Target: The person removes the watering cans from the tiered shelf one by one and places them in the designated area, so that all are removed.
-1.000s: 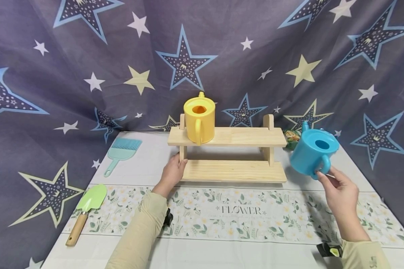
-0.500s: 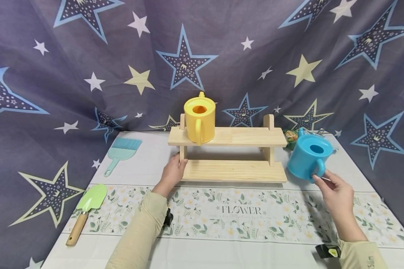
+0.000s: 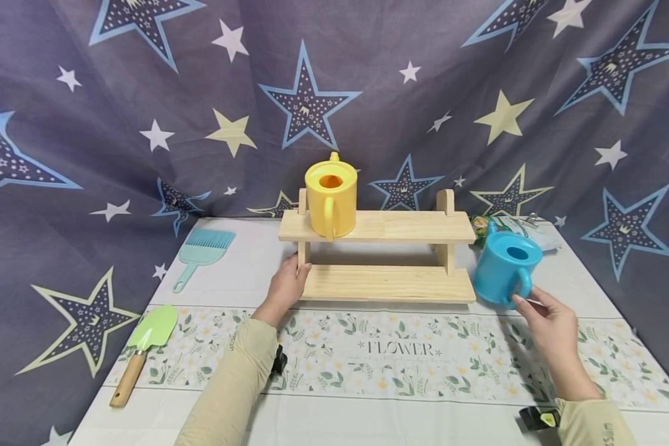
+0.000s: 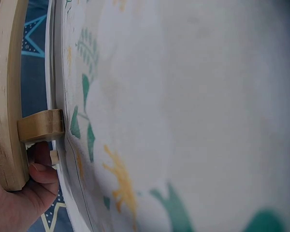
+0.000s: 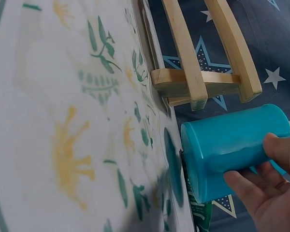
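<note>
A two-tier wooden shelf stands at the back of the table. My left hand grips its left end by the side support; in the left wrist view the fingers curl behind the wood. On the upper board, at the left, sits a yellow watering can. To the right of the shelf, my right hand holds a blue watering can by its handle, spout pointing away. The right wrist view shows the can's base just off the table, above its shadow, and close to the shelf's end.
A teal dustpan with a brush lies at the back left. Nearer on the left is a green trowel with a wooden handle. Behind the blue can lie a green packet and a clear bag. Star-patterned cloth surrounds the table.
My right hand has brought the blue watering can left and down, closer to the shelf's right end; it is less tilted now. The left hand and the shelf have stayed put.
</note>
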Available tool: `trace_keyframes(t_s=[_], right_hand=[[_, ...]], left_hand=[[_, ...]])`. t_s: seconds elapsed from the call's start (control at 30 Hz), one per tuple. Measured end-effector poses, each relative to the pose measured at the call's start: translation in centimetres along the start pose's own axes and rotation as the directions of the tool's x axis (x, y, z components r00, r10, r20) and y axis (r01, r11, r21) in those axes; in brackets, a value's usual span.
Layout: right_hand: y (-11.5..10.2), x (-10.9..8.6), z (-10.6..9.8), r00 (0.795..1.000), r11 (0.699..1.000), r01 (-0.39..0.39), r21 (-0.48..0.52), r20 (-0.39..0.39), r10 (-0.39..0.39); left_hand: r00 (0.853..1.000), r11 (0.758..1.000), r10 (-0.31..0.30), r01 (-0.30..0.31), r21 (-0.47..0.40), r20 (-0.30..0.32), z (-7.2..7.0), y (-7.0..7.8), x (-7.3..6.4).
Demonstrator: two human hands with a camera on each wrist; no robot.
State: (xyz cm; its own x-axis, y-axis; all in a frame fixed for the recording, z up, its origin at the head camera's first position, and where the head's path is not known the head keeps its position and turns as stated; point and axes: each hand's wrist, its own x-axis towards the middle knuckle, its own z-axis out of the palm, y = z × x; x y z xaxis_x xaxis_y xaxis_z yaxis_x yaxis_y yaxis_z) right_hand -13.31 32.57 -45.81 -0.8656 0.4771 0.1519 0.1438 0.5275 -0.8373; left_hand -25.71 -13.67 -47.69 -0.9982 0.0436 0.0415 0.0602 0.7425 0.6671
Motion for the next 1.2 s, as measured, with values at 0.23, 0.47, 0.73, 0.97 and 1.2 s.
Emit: trace_keyframes(t_s=[0.23,0.47,0.73,0.97,1.2], right_hand=[[3.4,1.5,0.9,1.0,0.999,0.025,-0.046,0.001,-0.025],[2.6,1.1,0.8,0.999,0.999,-0.011,-0.033,0.03,0.012],[0.5,-0.2,0.3,0.995,0.995,-0.037,-0.098,0.088,0.046],[0.6,-0.4,0.3,0.995,0.994,-0.008,-0.109,0.099,0.019],[0.5,-0.5,0.1,0.996,0.989,0.019,-0.144,0.092,-0.005]], left_hand=[[1.0,1.0,-0.006,0.006,0.004,0.004,-0.1,0.1,0.0],[1.0,1.0,-0.008,0.008,0.004,0.005,-0.1,0.2,-0.1],[1.0,1.0,-0.002,0.002,0.008,0.004,-0.2,0.2,-0.1],[1.0,1.0,-0.006,0.006,0.007,0.002,-0.2,0.1,0.0],[1.0,1.0,-0.015,0.015,-0.001,0.006,-0.2,0.3,-0.2]])
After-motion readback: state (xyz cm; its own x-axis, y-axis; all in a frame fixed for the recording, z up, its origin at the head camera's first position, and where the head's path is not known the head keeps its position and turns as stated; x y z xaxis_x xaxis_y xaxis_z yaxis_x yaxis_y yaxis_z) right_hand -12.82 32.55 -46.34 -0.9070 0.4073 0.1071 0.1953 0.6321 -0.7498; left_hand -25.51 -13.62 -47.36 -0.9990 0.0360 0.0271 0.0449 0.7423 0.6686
